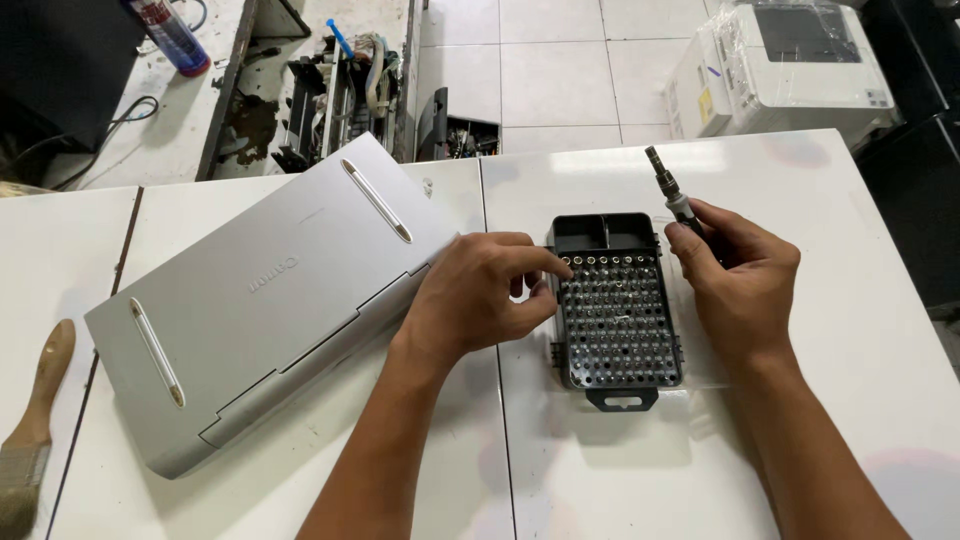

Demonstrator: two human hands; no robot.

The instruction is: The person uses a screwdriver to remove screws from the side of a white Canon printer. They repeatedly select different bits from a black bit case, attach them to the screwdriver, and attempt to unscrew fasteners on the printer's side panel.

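White tabletops [850, 300] pushed together fill the foreground, with pale floor tiles seen beyond. A black screwdriver bit case [618, 310], open and filled with rows of bits, is set near the middle of the right-hand table. The left hand [470, 300] is laid at the case's upper left corner, its fingertips [560, 268] pinched narrowly over the top row of bits; whether a bit is gripped cannot be told. A precision screwdriver handle [672, 195] is held upright in the right hand [740, 285], fingers closed around it, just beside the case's right edge. A grey printer [270, 300] is lying left of the case, and a paintbrush [35, 430] is seen at the far left edge.
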